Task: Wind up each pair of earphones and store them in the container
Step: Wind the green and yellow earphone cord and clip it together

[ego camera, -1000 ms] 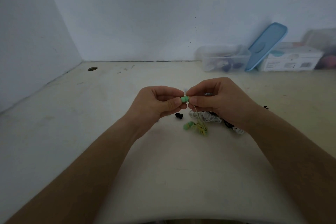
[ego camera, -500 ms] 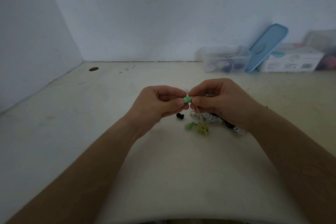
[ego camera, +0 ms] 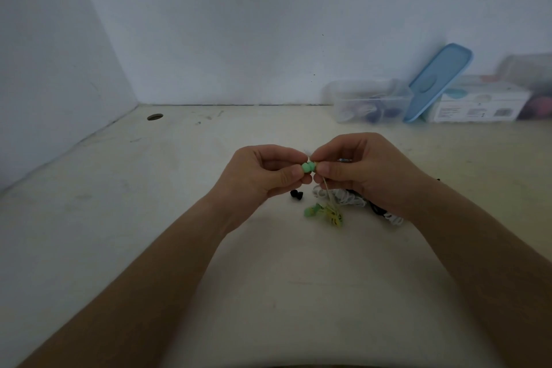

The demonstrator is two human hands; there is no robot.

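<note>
Green earbuds [ego camera: 308,167] raised, cord [ego camera: 326,192] trailing to tangled earphones [ego camera: 343,199] below; clear container [ego camera: 369,102] open, far right.

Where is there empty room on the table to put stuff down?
Bare table spreads from the left wall to the left hand, and between the forearms. Crowded: the earphone pile under the right hand, and the back right corner with the container.

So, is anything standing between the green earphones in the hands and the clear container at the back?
Nothing visible does. The left hand and the right hand pinch the green earphones; only bare table lies between them and the clear container. The blue lid leans beside it.
</note>
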